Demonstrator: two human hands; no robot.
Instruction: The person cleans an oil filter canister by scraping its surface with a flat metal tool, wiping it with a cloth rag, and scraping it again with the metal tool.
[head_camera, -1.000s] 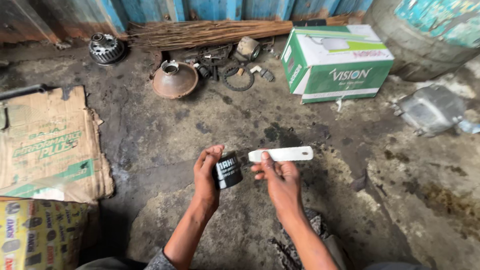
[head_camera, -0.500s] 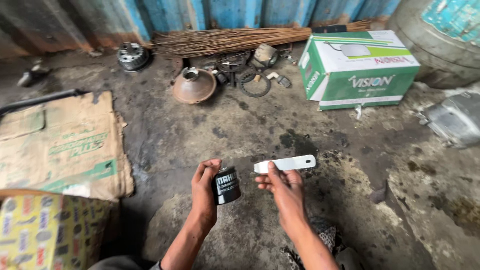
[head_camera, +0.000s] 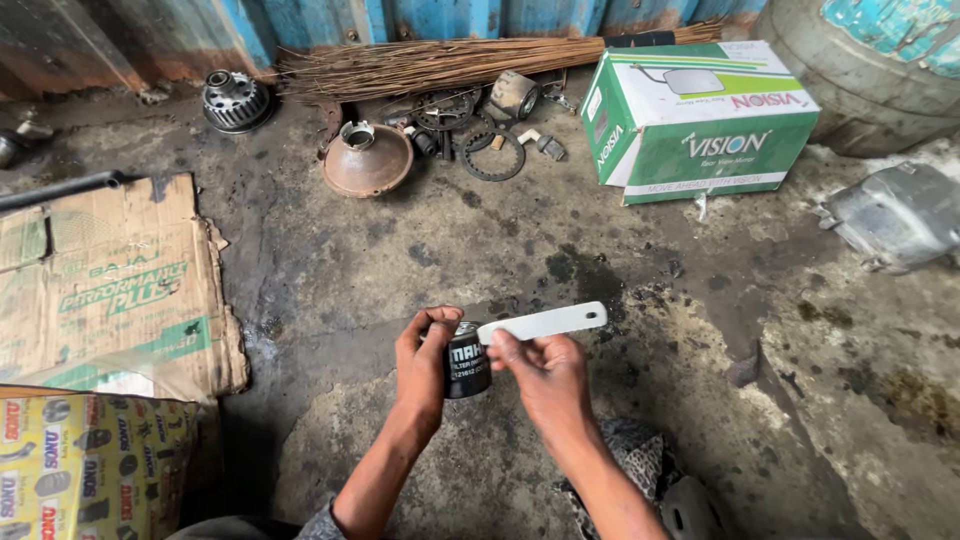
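My left hand (head_camera: 424, 366) grips a small black cylindrical filter can (head_camera: 466, 362) with white print, held upright above the oily concrete floor. My right hand (head_camera: 541, 372) pinches one end of a flat white metal strip (head_camera: 545, 322), which sticks out to the right. The strip's near end lies against the top of the can. Both forearms come up from the bottom of the head view.
A green and white carton (head_camera: 700, 120) stands at the back right, a grey metal cover (head_camera: 895, 215) beside it. A rusty dome-shaped part (head_camera: 367, 162), rings and a gear hub (head_camera: 235, 100) lie at the back. Flattened cardboard (head_camera: 110, 280) and a printed yellow box (head_camera: 80, 460) are at left.
The view has shifted and come slightly closer. My hands keep the same hold on the can and the strip, with the strip's end now at the can's top.
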